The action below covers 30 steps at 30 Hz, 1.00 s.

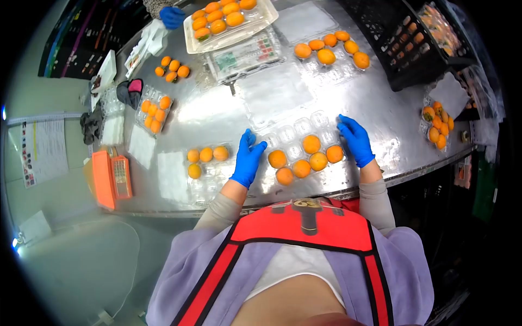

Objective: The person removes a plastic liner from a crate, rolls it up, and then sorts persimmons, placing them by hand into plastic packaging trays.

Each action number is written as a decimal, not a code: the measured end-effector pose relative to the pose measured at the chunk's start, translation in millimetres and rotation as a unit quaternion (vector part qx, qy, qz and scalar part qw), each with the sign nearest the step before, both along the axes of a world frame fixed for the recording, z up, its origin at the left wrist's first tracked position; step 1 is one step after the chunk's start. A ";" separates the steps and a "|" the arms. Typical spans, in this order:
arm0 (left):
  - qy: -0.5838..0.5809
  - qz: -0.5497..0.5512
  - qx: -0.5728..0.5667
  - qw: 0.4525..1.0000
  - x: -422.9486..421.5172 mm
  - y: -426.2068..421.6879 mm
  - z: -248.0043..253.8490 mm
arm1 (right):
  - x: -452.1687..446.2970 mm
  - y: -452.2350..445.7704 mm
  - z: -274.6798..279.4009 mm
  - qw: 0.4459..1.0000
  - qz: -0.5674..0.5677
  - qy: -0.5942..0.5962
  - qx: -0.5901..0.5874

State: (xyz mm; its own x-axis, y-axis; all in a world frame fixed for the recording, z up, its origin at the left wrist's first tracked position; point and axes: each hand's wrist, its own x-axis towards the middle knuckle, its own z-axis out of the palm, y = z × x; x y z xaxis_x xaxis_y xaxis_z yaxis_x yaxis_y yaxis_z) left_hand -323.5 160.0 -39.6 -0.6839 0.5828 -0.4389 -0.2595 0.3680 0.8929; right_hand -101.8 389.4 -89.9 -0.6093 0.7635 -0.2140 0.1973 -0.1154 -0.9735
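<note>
Clear tray [286,133] holding six orange fruits [318,161] lies between the gloved left hand [249,158], thumb and fingers parted, and right hand [356,141], fingers loosely spread.

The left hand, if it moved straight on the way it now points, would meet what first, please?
Probably the pale flat sheet beyond the left hand; its height above the sheet is unclear, so it might pass over.

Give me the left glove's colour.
The left glove is blue, shown best in the head view.
</note>
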 end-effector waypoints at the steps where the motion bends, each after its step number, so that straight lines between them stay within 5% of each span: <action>1: -0.015 -0.005 0.008 1.000 2.5 2.5 -1.5 | 0.5 -6.0 2.1 0.998 -0.004 0.032 -0.055; 6: 0.049 -0.013 -0.014 0.999 8.9 11.9 -16.1 | 3.4 -18.9 -3.2 0.999 0.020 0.004 0.040; 18: 0.133 -0.108 -0.051 0.984 15.1 35.7 -25.1 | 36.8 -15.4 5.4 0.999 -0.005 -0.021 -0.046; 30: 0.128 -0.048 -0.010 0.991 -25.4 35.1 -46.9 | 9.2 -27.9 -8.0 0.998 0.013 0.022 -0.057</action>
